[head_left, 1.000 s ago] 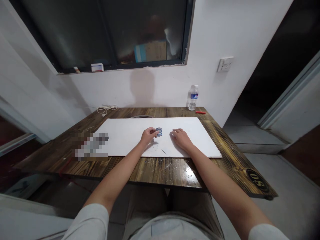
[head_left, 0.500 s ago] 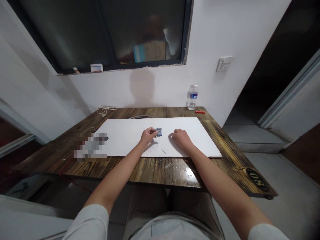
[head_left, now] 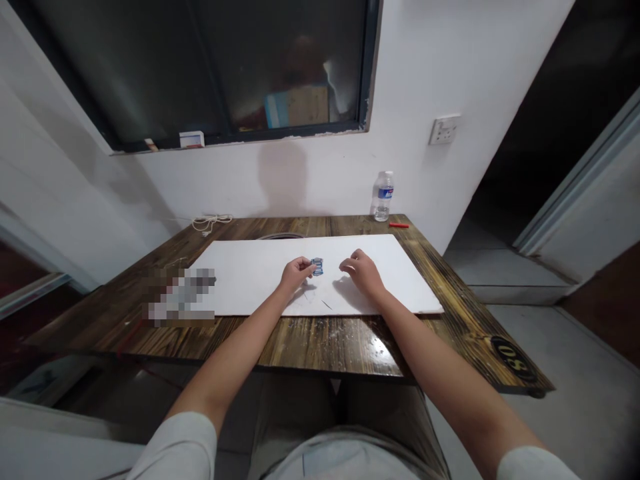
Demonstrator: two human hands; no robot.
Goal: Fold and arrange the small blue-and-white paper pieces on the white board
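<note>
A small flat blue piece with dark edges and pale bars (head_left: 317, 267) is pinched between the thumb and fingers of my left hand (head_left: 297, 273), just above a white board (head_left: 250, 273). Its exact kind is too small to make out. To the right of it, my right hand (head_left: 363, 272) hovers over the board with loosely curved fingers apart, and no object shows in them. A thin dark sliver (head_left: 327, 305) and faint marks lie on the board below the hands.
The board lies on a dark wooden table (head_left: 320, 340) with small bits scattered along its front edge. Toward the wall are a water bottle (head_left: 383, 197), a red pen-like stick (head_left: 399, 225) and a white cable (head_left: 213, 221). A blurred-out patch (head_left: 183, 297) covers something at left.
My right hand has lifted slightly off the board and its fingers have spread a little. My left hand keeps the blue piece in nearly the same place. The view has shifted slightly.
</note>
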